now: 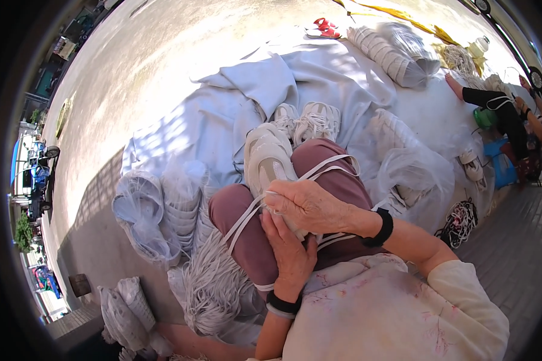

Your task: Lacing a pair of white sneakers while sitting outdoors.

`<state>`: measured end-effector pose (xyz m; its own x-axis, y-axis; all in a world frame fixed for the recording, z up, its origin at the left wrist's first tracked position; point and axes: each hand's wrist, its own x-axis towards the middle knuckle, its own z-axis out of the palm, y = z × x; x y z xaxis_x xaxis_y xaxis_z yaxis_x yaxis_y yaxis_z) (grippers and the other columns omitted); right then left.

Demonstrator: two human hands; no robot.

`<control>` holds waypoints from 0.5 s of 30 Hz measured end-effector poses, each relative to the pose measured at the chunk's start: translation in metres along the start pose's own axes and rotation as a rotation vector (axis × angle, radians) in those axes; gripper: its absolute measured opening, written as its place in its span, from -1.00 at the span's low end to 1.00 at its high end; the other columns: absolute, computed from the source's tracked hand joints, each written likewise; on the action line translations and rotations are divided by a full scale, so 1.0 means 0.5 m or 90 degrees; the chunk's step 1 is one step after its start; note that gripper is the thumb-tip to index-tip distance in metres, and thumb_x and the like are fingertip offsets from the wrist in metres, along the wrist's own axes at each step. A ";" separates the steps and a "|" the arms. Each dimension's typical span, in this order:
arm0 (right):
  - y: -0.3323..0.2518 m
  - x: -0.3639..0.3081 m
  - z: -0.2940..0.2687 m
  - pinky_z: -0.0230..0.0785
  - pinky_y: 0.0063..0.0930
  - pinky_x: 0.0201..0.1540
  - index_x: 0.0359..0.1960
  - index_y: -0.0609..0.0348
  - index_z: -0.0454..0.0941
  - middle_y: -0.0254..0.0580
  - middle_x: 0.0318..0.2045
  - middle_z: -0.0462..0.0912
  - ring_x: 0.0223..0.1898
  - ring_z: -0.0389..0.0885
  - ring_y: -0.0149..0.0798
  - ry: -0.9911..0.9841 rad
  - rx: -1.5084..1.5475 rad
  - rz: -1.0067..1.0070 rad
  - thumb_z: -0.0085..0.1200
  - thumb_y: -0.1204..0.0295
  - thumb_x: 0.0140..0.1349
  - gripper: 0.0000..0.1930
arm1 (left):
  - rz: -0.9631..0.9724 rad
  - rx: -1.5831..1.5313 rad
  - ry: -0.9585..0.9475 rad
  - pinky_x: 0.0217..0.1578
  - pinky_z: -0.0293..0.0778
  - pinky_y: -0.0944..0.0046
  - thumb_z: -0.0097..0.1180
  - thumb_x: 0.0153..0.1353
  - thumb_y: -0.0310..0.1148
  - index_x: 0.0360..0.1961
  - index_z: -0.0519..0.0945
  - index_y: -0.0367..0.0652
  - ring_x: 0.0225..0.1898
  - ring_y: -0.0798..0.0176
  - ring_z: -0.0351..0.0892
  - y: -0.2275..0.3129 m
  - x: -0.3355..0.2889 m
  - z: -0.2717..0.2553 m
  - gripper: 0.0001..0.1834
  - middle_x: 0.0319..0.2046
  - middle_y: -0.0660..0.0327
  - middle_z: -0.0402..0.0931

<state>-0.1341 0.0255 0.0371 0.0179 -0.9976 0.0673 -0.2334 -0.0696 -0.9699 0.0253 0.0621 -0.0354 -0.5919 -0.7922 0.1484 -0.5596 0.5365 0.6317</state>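
On my lap lies a beige and white shoe upper (270, 163), its toe pointing away from me. My left hand (290, 256) is closed around its near end from below, fingers against its side. Above it, my right hand (307, 207) is clenched in a pinch on a white shoelace (247, 219) over the shoe's opening; the very fingertips are partly hidden. More white laces (334, 162) loop over both my thighs. Just beyond my knees, a pair of laced beige sneakers (310, 123) shows on a pale cloth.
A bundle of loose white laces (214, 286) hangs by my left leg, beside plastic-wrapped stacks of shoe uppers (183, 201). At my right lie an opened plastic bag (418, 174) and tangled dark cords (459, 222). Another person (539, 129) sits far right. Wrapped rolls (391, 57) lie ahead.
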 end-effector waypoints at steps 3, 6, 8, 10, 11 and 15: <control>-0.049 -0.020 -0.060 0.19 -0.52 -0.47 -0.35 0.21 0.41 -0.40 -0.53 0.43 -0.55 0.25 -0.42 -0.081 0.191 0.065 -0.17 0.22 0.46 -0.68 | -0.038 -0.109 -0.027 0.35 -0.11 -0.14 0.29 -0.05 -0.46 0.35 -0.09 -0.37 0.37 -0.39 -0.15 0.038 0.018 -0.044 0.01 0.33 -0.33 -0.19; -0.149 -0.079 -0.139 0.11 -0.59 -0.51 -0.44 0.19 0.42 -0.41 -0.57 0.39 -0.53 0.26 -0.52 -0.112 0.322 0.135 -0.14 0.20 0.43 -0.65 | -0.044 -0.108 0.086 0.25 0.18 0.03 0.21 0.07 -0.51 0.22 0.22 -0.37 0.25 -0.16 0.27 0.035 0.013 -0.102 -0.32 0.19 -0.24 0.23; -0.197 -0.131 -0.189 0.11 -0.61 -0.51 -0.49 0.20 0.43 -0.40 -0.61 0.39 -0.53 0.31 -0.50 -0.053 0.280 0.092 -0.09 0.18 0.40 -0.62 | -0.314 -0.389 -0.043 0.03 0.41 0.18 0.06 0.23 -0.53 -0.07 0.46 -0.30 -0.11 0.05 0.58 0.008 -0.005 -0.133 -0.76 -0.15 0.00 0.54; -0.239 -0.216 -0.237 0.17 -0.54 -0.58 -0.54 0.22 0.48 -0.32 -0.69 0.46 -0.66 0.36 -0.39 0.060 0.191 -0.030 -0.01 0.22 0.35 -0.64 | -0.266 -0.423 -0.125 -0.14 0.49 0.24 -0.14 0.41 -0.36 -0.21 0.49 -0.30 -0.33 0.13 0.62 0.027 0.045 -0.144 -0.78 -0.33 0.09 0.59; -0.233 -0.267 -0.286 0.26 -0.41 -0.59 -0.57 0.23 0.49 -0.23 -0.70 0.50 -0.69 0.41 -0.32 -0.008 0.276 -0.155 0.05 0.35 0.28 -0.72 | -0.333 -0.654 -0.210 -0.10 0.49 0.20 -0.20 0.44 -0.23 -0.19 0.48 -0.32 -0.28 0.11 0.62 0.026 0.060 -0.136 -0.66 -0.30 0.06 0.59; -0.346 -0.323 -0.345 -0.26 -0.71 -0.75 -0.53 0.06 0.33 -0.55 -0.73 0.21 -0.81 0.04 -0.73 -0.169 0.574 -0.497 -0.03 0.33 0.21 -0.81 | -0.514 -1.015 -0.311 0.04 0.47 0.08 -0.34 0.48 -0.02 -0.11 0.46 -0.37 -0.13 0.04 0.61 0.073 0.142 -0.092 -0.45 -0.26 0.00 0.59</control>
<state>-0.2645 0.1986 0.2344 0.0744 -0.6493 0.7569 0.6844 -0.5188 -0.5123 -0.0104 0.0120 0.0331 -0.7484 -0.3855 -0.5398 0.0811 -0.8608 0.5024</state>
